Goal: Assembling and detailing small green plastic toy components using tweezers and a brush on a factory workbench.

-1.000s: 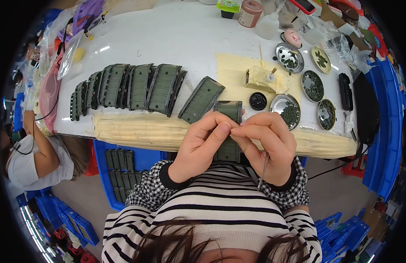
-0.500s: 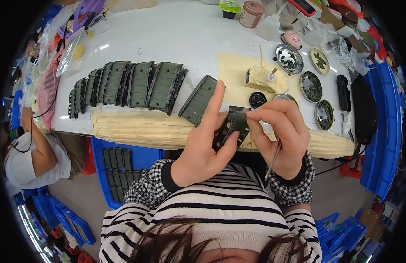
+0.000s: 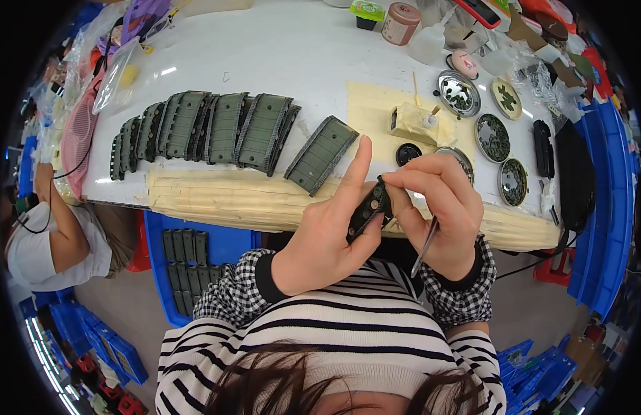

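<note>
My left hand (image 3: 327, 232) is closed around a dark green curved plastic piece (image 3: 365, 211), with its index finger stretched out toward the table. The piece is tilted so that a narrow side with round spots shows; the fingers hide part of it. My right hand (image 3: 445, 214) pinches the top end of the piece between thumb and fingertips. Tucked in that same hand is a slim metal tool (image 3: 425, 247), perhaps tweezers, pointing down toward my body. A single similar green piece (image 3: 322, 155) lies on the table just beyond my left hand.
Several green pieces (image 3: 227, 131) stand in a row at the left. Dishes of small dark green bits (image 3: 492, 137), a taped block (image 3: 421, 124) and a round black lid (image 3: 407, 154) sit at the right. Padding (image 3: 217, 200) covers the table edge; a blue crate (image 3: 227, 242) stands below.
The green piece has been turned in my hands, so its spotted narrow side now shows more edge-on. My left index finger has risen slightly; the tool stays in my right hand.
</note>
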The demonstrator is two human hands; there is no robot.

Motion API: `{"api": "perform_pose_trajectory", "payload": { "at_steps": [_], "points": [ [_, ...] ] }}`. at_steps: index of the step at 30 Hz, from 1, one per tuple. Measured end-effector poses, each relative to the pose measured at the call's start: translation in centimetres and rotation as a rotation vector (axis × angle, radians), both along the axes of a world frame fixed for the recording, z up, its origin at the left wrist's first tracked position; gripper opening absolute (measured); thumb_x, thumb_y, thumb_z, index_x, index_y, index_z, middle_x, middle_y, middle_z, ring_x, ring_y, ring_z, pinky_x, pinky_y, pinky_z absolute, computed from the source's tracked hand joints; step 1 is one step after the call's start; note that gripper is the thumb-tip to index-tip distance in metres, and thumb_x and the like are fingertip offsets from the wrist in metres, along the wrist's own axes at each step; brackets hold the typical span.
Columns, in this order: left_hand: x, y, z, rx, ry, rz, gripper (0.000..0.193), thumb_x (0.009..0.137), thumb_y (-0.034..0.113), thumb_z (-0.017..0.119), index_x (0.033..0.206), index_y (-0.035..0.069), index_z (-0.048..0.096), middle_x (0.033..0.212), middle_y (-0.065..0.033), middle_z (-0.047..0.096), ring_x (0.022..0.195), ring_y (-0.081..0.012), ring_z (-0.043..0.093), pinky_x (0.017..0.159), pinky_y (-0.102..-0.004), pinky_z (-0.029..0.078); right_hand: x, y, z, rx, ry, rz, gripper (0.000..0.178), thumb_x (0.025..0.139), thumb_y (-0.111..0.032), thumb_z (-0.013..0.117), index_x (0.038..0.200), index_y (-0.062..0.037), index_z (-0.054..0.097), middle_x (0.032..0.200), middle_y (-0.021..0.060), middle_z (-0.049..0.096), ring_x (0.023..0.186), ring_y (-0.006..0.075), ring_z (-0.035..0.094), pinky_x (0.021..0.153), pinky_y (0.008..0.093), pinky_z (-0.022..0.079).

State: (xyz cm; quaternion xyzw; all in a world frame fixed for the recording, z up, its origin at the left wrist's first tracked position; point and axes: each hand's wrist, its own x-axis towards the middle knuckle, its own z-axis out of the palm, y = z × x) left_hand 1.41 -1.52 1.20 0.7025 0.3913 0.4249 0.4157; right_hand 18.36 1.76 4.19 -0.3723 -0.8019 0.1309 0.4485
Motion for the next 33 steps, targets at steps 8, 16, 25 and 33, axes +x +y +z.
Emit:
{"api": "perform_pose_trajectory", "payload": {
  "at_steps": [8,16,25,33],
  "points": [
    [-0.1,-0.1,0.0,0.04,0.019,0.009,0.087,0.082,-0.004,0.06,0.152,-0.001,0.009,0.097,-0.026,0.066,0.081,-0.0357,0.068,0.072,-0.0338,0.053,0.1,-0.9,0.0,0.039,-0.096,-0.014,0.03,0.064,0.004,0.073,0.093,0.0001,0.068,0.084,0.0093,0.061,0.065,0.0232,0.062,0.055,0.0311,0.05],
    [-0.4,-0.4,-0.1,-0.016,0.051,-0.026,0.088,0.083,-0.007,0.056,0.152,-0.003,0.002,0.116,-0.0257,0.063,0.102,-0.0297,0.066,0.087,-0.0273,0.048,0.0,-1.4,-1.1,0.081,-0.058,-0.005,0.03,0.067,0.003,0.075,0.097,-0.0011,0.071,0.087,0.0092,0.063,0.068,0.0226,0.064,0.057,0.0301,0.051],
    [-0.4,-0.1,0.3,0.079,0.081,-0.021,0.089,0.082,-0.007,0.058,0.151,-0.005,0.002,0.1,-0.0235,0.066,0.087,-0.0301,0.069,0.08,-0.0274,0.05,0.2,-2.3,-0.7,-0.129,0.075,-0.066,0.027,0.072,0.005,0.077,0.097,-0.0025,0.072,0.091,0.0096,0.064,0.075,0.0201,0.064,0.062,0.0278,0.052],
    [-0.7,0.4,-0.8,-0.162,-0.314,-0.15,0.068,0.093,-0.004,0.05,0.152,0.003,0.015,0.126,-0.0181,0.057,0.098,-0.0217,0.065,0.088,-0.0291,0.049,2.2,-0.9,0.7,-0.115,0.106,-0.261,0.016,0.082,0.004,0.069,0.098,-0.0008,0.071,0.088,0.0056,0.061,0.059,0.0062,0.047,0.049,0.0206,0.034]
  ]
}}
